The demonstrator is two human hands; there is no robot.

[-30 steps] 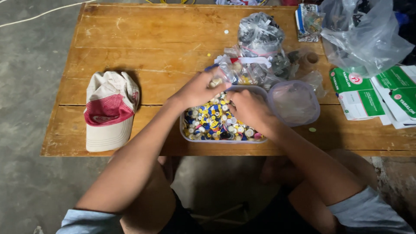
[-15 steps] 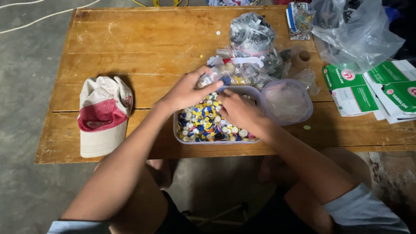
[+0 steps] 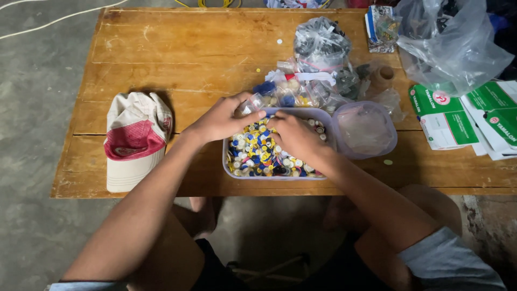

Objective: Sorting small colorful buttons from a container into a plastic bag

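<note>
Fingers of both hands are down in the clear plastic tub (image 3: 232, 168) of small round caps (image 3: 253, 153), mostly blue, yellow and white. On my left hand (image 3: 223, 118) the fingers (image 3: 249, 115) curl together over the tub's far rim, beside a small clear packet (image 3: 253, 101), though I cannot tell whether they pinch it. My right hand (image 3: 293, 137) lies with fingers bent into the pile; whether it grips any caps is hidden. The tub sits at the near edge of the wooden surface (image 3: 188, 48), and I judge that the main risk: a push from either wrist could slide it off and spill the caps onto the floor. The tub's lid (image 3: 365, 129) rests just beside the right hand, and small bags (image 3: 318, 46) crowd the far rim, so an elbow swing could knock those over. A cap (image 3: 137, 140) lies well to the left.
</note>
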